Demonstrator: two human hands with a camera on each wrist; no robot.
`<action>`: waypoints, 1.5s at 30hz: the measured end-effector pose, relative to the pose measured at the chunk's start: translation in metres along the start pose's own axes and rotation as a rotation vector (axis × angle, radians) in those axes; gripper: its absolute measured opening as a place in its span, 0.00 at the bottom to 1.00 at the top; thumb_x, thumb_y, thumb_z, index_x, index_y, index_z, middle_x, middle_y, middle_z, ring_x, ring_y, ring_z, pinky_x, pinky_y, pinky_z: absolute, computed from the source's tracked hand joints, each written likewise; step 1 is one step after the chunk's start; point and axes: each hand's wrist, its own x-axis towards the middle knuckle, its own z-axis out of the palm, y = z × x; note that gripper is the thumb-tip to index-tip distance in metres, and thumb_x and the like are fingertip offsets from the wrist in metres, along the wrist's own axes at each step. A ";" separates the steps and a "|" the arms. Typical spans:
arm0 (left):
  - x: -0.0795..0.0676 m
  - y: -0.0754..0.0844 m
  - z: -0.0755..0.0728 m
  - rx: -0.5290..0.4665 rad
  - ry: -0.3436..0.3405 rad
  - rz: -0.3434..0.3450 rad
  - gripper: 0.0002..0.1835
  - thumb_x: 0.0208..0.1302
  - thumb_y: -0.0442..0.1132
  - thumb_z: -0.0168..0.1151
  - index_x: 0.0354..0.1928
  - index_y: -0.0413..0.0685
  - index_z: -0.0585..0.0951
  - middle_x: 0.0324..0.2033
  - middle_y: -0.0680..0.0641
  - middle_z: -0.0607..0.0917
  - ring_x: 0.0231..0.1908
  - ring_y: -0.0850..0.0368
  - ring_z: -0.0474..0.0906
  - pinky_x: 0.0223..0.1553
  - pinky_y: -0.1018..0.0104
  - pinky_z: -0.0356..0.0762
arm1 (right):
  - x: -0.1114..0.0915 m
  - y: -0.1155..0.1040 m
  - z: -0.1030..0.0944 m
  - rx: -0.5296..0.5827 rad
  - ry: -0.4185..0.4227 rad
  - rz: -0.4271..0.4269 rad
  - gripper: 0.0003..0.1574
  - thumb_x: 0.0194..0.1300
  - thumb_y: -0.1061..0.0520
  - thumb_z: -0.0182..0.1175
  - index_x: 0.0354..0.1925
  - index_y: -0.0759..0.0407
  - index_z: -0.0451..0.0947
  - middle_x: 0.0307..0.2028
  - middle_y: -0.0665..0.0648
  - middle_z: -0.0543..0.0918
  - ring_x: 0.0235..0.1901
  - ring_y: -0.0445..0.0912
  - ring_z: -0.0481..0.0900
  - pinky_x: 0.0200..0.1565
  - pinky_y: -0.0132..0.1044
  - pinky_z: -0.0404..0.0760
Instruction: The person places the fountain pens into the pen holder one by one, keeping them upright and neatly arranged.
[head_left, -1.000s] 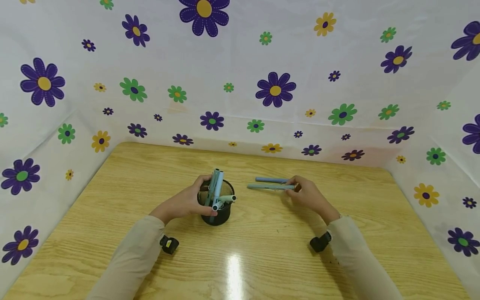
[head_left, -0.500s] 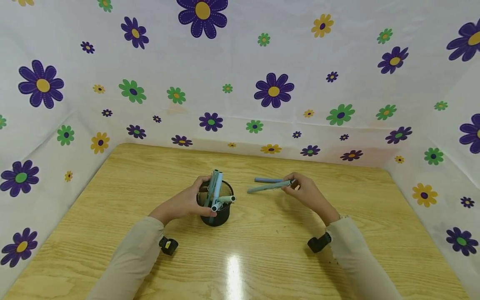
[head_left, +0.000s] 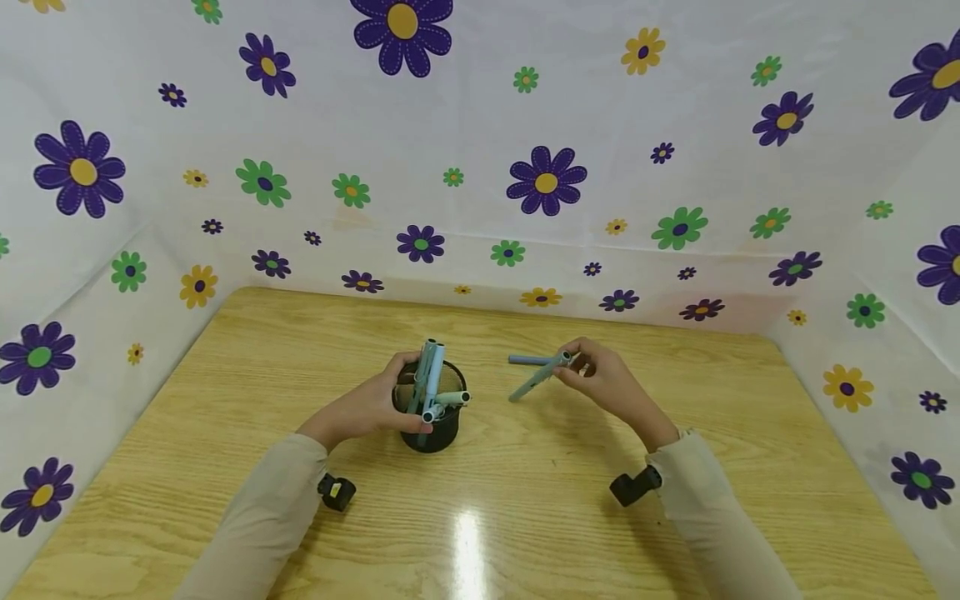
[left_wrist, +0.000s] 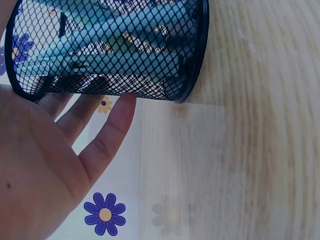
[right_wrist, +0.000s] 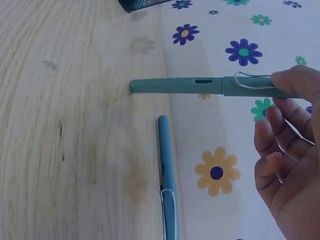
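Note:
My left hand (head_left: 367, 410) grips a black mesh pen cup (head_left: 444, 435) standing on the table, the thumb in front and the fingers round its far side. Several pale blue and green pens (head_left: 435, 375) lean out of its top; the left wrist view shows them through the mesh. To the right, my right hand (head_left: 609, 382) pinches a grey-green pen (right_wrist: 175, 85) by its clip end between thumb and fingers. That pen slants down to the left, its lower end close over the table. A blue pen (right_wrist: 167, 175) with a wire clip lies on the wood just behind it.
The wooden table (head_left: 525, 500) has its far edge against a white flowered sheet (head_left: 465, 125), which also hangs at both sides. A small black camera sits on each wrist, the left camera (head_left: 337, 492) and the right camera (head_left: 633, 486).
My right hand has lifted the clip end of the grey-green pen off the table, shifted slightly left and tipped the pen steeper. My left hand and the cup have stayed put.

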 end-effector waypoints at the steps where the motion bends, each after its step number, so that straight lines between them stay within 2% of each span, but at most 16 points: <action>1: 0.000 0.000 0.000 -0.004 -0.001 0.000 0.57 0.47 0.50 0.75 0.73 0.57 0.48 0.70 0.39 0.61 0.70 0.40 0.57 0.66 0.39 0.58 | -0.001 -0.002 0.000 -0.001 -0.005 -0.003 0.13 0.66 0.55 0.61 0.46 0.60 0.75 0.34 0.61 0.80 0.27 0.46 0.71 0.27 0.33 0.71; 14: 0.002 -0.005 0.000 -0.004 0.004 0.018 0.57 0.46 0.53 0.76 0.73 0.58 0.49 0.69 0.40 0.62 0.69 0.40 0.58 0.65 0.39 0.59 | -0.002 -0.019 0.000 0.036 -0.028 -0.056 0.10 0.66 0.57 0.61 0.44 0.59 0.75 0.34 0.60 0.80 0.26 0.45 0.72 0.26 0.32 0.71; 19: 0.003 -0.005 0.000 -0.003 0.013 0.006 0.57 0.44 0.54 0.77 0.72 0.62 0.50 0.69 0.42 0.62 0.68 0.41 0.59 0.65 0.41 0.59 | -0.001 -0.028 -0.002 0.040 -0.022 -0.076 0.10 0.66 0.58 0.61 0.45 0.59 0.75 0.33 0.60 0.81 0.23 0.44 0.72 0.26 0.32 0.70; 27: 0.004 -0.005 0.001 -0.005 0.013 0.008 0.57 0.43 0.53 0.77 0.72 0.62 0.50 0.69 0.42 0.62 0.67 0.42 0.60 0.65 0.41 0.59 | 0.002 -0.041 -0.004 0.057 -0.022 -0.106 0.10 0.66 0.59 0.60 0.45 0.60 0.75 0.33 0.61 0.80 0.21 0.42 0.71 0.25 0.32 0.69; 39: 0.003 -0.005 0.002 -0.025 -0.001 0.012 0.58 0.44 0.53 0.77 0.72 0.61 0.49 0.69 0.42 0.62 0.68 0.42 0.59 0.66 0.41 0.58 | 0.008 -0.061 -0.014 0.088 0.024 -0.170 0.07 0.67 0.62 0.58 0.44 0.62 0.74 0.36 0.57 0.76 0.28 0.42 0.72 0.28 0.31 0.70; 45: 0.002 -0.005 0.000 -0.019 0.003 0.011 0.58 0.44 0.53 0.76 0.73 0.60 0.48 0.69 0.42 0.61 0.68 0.42 0.59 0.66 0.41 0.57 | 0.011 -0.073 -0.015 0.086 0.024 -0.184 0.08 0.67 0.61 0.58 0.44 0.61 0.74 0.35 0.57 0.75 0.29 0.44 0.71 0.30 0.31 0.70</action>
